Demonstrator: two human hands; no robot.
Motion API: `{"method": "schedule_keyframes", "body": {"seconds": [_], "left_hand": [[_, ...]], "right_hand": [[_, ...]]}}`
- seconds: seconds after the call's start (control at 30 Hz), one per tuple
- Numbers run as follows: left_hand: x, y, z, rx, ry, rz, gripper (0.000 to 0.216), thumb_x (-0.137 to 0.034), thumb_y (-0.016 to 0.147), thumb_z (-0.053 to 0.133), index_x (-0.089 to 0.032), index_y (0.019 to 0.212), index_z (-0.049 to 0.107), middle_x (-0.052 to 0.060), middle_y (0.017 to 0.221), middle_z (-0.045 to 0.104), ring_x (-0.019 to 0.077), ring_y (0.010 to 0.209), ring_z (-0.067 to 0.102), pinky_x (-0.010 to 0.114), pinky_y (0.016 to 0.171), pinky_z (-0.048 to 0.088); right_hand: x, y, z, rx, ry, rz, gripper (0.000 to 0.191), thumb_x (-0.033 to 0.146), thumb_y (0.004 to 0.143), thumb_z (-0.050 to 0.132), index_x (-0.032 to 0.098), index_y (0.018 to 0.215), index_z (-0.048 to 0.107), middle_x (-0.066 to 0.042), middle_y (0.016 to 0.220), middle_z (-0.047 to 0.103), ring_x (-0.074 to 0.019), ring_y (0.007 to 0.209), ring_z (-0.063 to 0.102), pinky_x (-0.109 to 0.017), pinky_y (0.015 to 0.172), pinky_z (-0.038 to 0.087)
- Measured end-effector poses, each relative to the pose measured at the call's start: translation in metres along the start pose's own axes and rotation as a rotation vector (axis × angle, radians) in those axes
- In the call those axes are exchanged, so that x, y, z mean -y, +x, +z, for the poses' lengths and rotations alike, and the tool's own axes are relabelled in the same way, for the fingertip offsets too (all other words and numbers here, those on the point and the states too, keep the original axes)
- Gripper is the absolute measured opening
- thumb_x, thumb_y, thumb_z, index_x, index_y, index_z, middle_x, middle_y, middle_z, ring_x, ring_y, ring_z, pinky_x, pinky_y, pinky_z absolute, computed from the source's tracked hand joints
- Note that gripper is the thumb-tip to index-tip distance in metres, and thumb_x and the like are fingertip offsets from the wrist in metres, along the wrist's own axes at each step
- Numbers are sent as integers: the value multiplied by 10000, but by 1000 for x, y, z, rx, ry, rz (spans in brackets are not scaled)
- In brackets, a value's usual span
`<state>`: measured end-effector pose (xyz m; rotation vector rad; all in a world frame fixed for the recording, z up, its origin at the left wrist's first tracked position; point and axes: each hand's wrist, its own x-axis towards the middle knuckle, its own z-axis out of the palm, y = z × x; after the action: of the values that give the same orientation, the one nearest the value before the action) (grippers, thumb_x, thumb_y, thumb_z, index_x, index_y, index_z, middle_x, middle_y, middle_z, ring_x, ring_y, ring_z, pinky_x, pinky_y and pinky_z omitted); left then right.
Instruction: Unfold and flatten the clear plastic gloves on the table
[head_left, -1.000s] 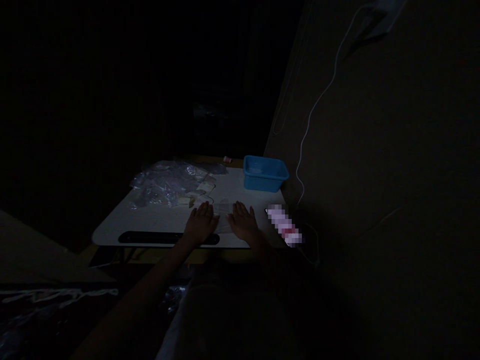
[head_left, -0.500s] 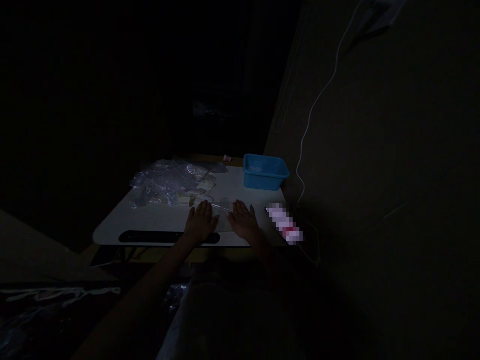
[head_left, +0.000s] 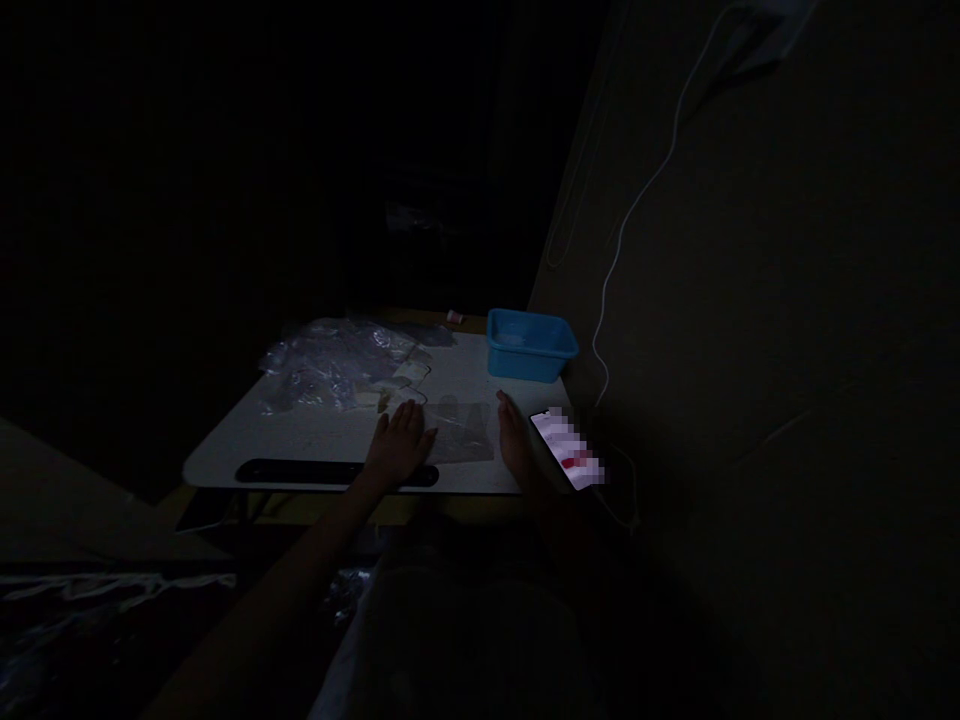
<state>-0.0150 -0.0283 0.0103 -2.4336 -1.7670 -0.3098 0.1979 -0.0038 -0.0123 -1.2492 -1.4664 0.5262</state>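
Note:
The room is very dark. On a small white table [head_left: 300,445], a clear plastic bag [head_left: 463,440] lies flat between my hands. My left hand [head_left: 403,442] rests palm down with fingers stretched out, touching the bag's left edge. At the bag's right edge my right hand [head_left: 514,440] stands on its side, fingers straight and together. Neither hand grips anything.
A lit phone [head_left: 568,450] lies at the table's right edge, beside my right hand. A blue plastic tub [head_left: 529,346] stands at the back right. A heap of clear bags and small pale items [head_left: 341,368] covers the back left. A white cable [head_left: 622,220] hangs on the wall.
My right hand slid right off the bag and turned onto its edge, uncovering the flattened bag. My left hand stayed put.

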Motion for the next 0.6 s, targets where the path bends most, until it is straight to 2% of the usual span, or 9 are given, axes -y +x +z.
{"method": "schedule_keyframes", "body": {"seconds": [0.13,0.23,0.33,0.47,0.6], "left_hand": [[2,1,2,-33,-19,-20,516,-401,870,241,-99,1269,368,168,1359,354,269,1268,288,461,993,245],[5,2,2,-76,-25,-19,502,-420,847,317,-96,1215,424,183,1325,391,273,1239,329,423,976,288],[8,4,3,-125,-30,21,444,-423,828,370,-117,1125,495,173,1256,458,271,1206,364,403,969,305],[11,5,6,-156,-24,51,397,-417,825,384,-150,1091,509,145,1210,490,267,1191,368,421,967,308],[10,3,8,-167,-62,43,402,-422,812,411,-150,1092,508,148,1231,468,278,1196,354,436,973,304]], "right_hand": [[9,-2,-3,-1,29,85,524,470,860,259,147,1212,474,-99,1286,466,-183,1196,404,-371,1014,300],[11,-1,-3,13,-9,111,481,409,874,232,165,1221,459,-85,1293,460,-161,1193,407,-357,998,317],[13,-2,-1,42,-115,81,458,361,874,246,149,1221,457,-99,1288,462,-163,1197,402,-345,996,318],[18,-6,2,172,-301,-26,422,269,826,366,165,1224,460,-84,1256,499,-176,1172,432,-332,989,328],[27,-9,2,256,-380,-56,519,138,769,369,162,1287,380,-53,1154,580,-149,1091,502,-286,955,365]]}}
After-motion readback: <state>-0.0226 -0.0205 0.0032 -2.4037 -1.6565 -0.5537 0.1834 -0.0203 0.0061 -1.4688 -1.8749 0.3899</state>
